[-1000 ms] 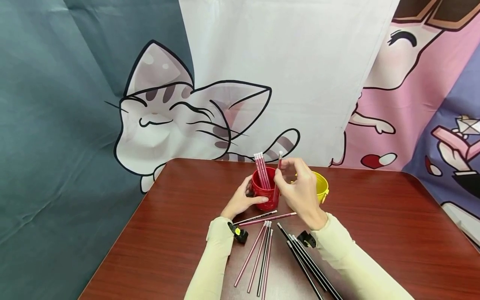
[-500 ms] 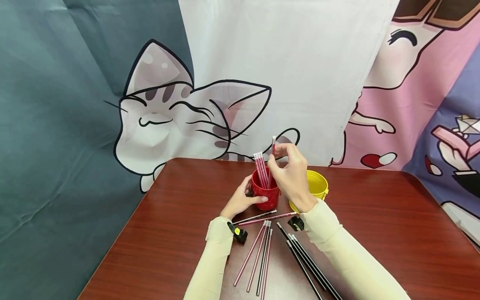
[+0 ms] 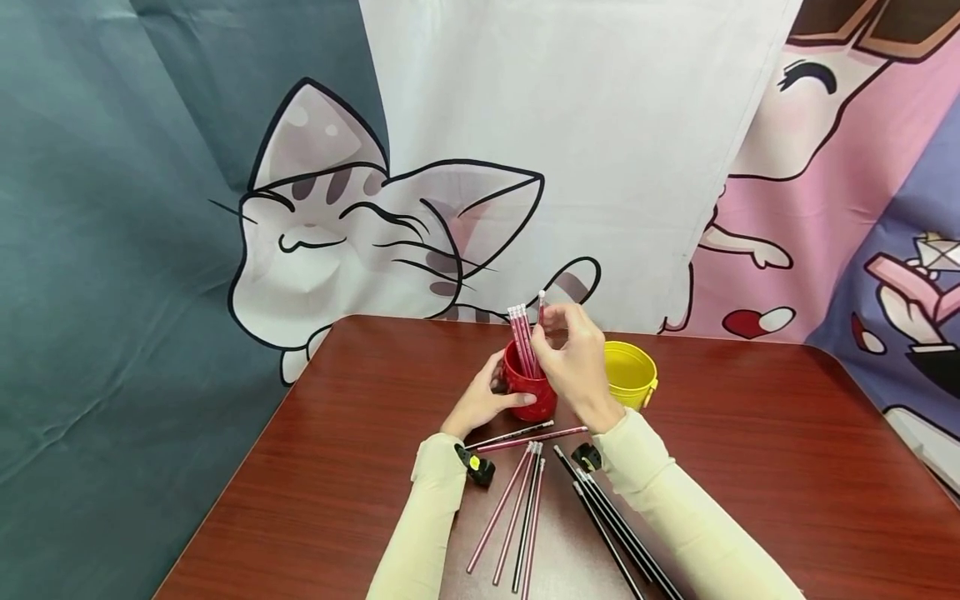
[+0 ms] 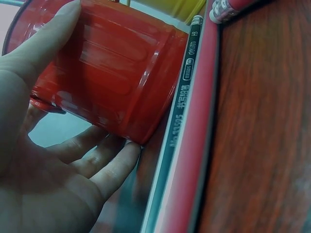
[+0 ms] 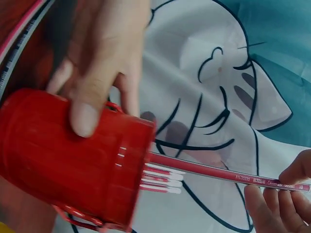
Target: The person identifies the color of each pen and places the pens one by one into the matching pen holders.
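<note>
My left hand (image 3: 478, 404) holds a small red bucket (image 3: 534, 407) that stands on the table, thumb across its near side and fingers behind. Several red pencils (image 3: 522, 337) lean together inside the bucket, white ends up. Above the rim, my right hand (image 3: 576, 357) pinches one more red pencil (image 5: 218, 172) near its top end. That pencil's lower part is inside the bucket, hidden by the wall in the right wrist view. Close to the bucket's base, a black pencil (image 4: 181, 104) and a red pencil (image 4: 194, 141) lie side by side.
A yellow bucket (image 3: 632, 372) stands right of the red one, partly behind my right hand. Nearer me, several red and black pencils (image 3: 510, 517) lie fanned out, with a group of black pencils (image 3: 618, 525) to their right. A cartoon-printed cloth (image 3: 630, 150) hangs behind the table.
My right hand has moved left with its pencil from the bucket's right side, up over the rim, then slightly down into the bucket. The left hand and the bucket have stayed put.
</note>
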Tool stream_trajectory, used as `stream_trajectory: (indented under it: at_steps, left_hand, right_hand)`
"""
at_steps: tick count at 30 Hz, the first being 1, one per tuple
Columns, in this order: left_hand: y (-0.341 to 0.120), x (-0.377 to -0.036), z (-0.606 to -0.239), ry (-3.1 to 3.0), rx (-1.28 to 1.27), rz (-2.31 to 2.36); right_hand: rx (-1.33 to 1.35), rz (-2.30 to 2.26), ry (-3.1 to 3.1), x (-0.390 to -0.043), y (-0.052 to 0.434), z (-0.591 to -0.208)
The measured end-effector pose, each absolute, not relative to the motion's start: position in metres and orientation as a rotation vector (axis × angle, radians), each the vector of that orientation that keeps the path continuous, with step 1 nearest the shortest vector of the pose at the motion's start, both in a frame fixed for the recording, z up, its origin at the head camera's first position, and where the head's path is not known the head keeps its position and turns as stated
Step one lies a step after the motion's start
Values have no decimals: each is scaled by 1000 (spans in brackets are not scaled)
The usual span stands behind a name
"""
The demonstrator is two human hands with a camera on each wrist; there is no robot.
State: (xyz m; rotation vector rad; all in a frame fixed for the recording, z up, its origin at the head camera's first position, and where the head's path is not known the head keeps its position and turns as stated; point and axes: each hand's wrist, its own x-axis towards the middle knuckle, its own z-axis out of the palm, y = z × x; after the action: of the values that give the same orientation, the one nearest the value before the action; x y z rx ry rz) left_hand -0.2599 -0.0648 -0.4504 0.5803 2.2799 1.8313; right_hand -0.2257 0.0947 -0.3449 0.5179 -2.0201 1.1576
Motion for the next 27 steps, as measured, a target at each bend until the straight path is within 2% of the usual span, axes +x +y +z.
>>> stream_trajectory:
  at_steps: [21, 27]
  left_hand:
    - [-66, -261, -453, 2277, 615, 1858]
    - [-64, -275, -478, 2319, 615, 1875]
  right_hand:
    - [492, 1167, -2154, -227, 89, -384]
    - [499, 1156, -2188, -228, 88, -392]
